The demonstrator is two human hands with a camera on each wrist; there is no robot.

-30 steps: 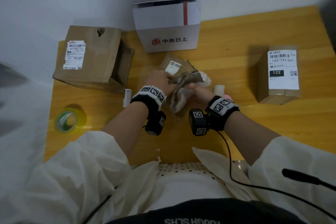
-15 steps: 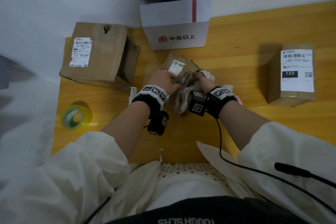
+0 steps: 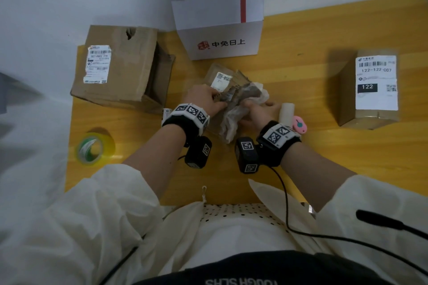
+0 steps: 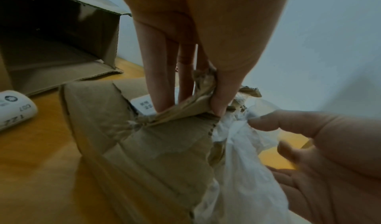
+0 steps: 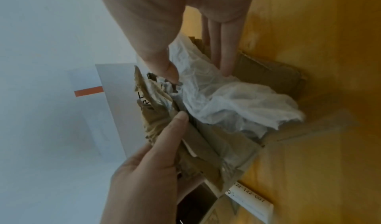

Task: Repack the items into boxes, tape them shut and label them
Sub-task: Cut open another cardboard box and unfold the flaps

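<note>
A small torn brown box point(image 3: 212, 71) with a white label lies mid-table. My left hand point(image 3: 206, 99) pinches its ragged cardboard flap point(image 4: 191, 103) between thumb and fingers, pulling the flap up. Crumpled white packing paper point(image 3: 231, 120) spills from the torn opening toward me. My right hand point(image 3: 257, 113) grips that white paper point(image 5: 237, 100), thumb on one side and fingers behind it. In the left wrist view the right hand point(image 4: 329, 154) sits low on the right against the paper point(image 4: 243, 162). What else the box holds is hidden.
On the yellow table point(image 3: 301, 41), an open brown box point(image 3: 120, 65) lies at the left and a white printed box point(image 3: 220, 37) stands at the back. A sealed labelled box point(image 3: 370, 90) is at the right. Tape roll point(image 3: 95, 148), label roll point(image 3: 286, 112) and pink tool point(image 3: 300, 124) lie near my hands.
My right hand reached up to the torn opening and has come back toward me, still on the white paper. The left hand has stayed on the flap.
</note>
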